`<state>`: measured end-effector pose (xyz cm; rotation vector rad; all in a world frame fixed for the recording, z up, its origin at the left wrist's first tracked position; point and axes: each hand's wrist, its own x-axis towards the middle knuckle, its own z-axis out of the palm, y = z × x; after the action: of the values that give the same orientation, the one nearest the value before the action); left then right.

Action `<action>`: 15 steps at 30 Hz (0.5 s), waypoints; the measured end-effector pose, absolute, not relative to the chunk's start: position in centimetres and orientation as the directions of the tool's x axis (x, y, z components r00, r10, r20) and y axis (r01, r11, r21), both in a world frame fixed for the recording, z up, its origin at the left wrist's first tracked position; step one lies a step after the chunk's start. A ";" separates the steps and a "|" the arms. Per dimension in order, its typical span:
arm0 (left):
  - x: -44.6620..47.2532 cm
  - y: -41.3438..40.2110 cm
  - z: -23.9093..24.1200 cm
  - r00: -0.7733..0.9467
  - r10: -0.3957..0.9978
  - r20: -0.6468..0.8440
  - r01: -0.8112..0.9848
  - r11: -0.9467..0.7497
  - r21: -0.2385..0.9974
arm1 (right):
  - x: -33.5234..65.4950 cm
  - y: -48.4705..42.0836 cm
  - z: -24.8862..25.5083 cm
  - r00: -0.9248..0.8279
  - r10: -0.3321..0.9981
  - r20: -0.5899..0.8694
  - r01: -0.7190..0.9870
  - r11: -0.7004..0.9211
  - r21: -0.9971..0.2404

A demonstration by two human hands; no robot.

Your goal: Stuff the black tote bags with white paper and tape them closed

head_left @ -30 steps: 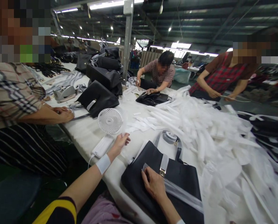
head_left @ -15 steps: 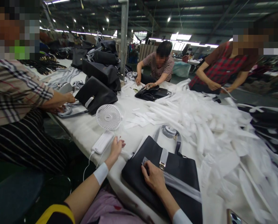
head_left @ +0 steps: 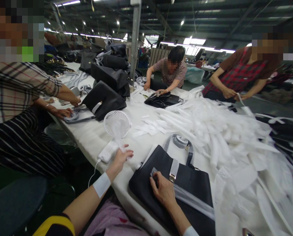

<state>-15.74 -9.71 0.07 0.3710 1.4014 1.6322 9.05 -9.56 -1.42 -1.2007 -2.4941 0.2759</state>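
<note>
A black handbag (head_left: 195, 186) lies flat on the white-covered table in front of me, its clasp strap (head_left: 174, 168) wrapped in pale film. My right hand (head_left: 163, 190) rests on the bag, fingers curled around a small greyish piece of plastic film (head_left: 153, 171). A long clear film strip (head_left: 194, 199) crosses the bag beside that hand. My left hand (head_left: 121, 159) is raised by the white fan (head_left: 117, 124), its fingers spread. A translucent film strip (head_left: 117, 132) runs from its fingers up across the fan; whether they grip it I cannot tell.
A white power bank (head_left: 108, 151) with a cable lies behind my left hand. White wrapping material (head_left: 225, 131) is heaped on the right. Black bags (head_left: 107, 98) are piled at the back left. Three co-workers stand around the table. A phone corner (head_left: 246, 232) shows at the lower right.
My left hand has shifted slightly down and turned, and a film strip now shows between it and the fan. My right hand stays on the bag. The view has shifted a little.
</note>
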 end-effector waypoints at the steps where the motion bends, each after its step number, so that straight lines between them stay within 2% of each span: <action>1: -15.2 -9.8 -0.5 -0.537 0.775 -0.334 -0.422 0.096 0.902 | 9.0 -9.6 -1.4 -0.575 0.783 0.237 0.715 0.621 -0.320; 7: -15.7 -8.7 -0.8 -0.727 0.654 -0.208 -0.350 -0.092 0.932 | 9.1 -9.7 -1.3 -0.578 0.779 0.243 0.718 0.627 -0.301; 12: -19.2 -8.4 2.2 -0.837 0.543 -0.063 -0.186 -0.176 0.967 | 9.2 -9.4 -1.7 -0.581 0.776 0.245 0.717 0.630 -0.298; 15: -21.4 -8.7 4.7 -0.859 0.509 -0.055 -0.213 -0.258 0.942 | 9.2 -9.3 -1.7 -0.587 0.766 0.263 0.703 0.643 -0.305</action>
<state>-21.42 -8.68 4.65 0.3612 1.5497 2.1506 9.20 -9.34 -1.73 -1.1653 -2.4954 0.2372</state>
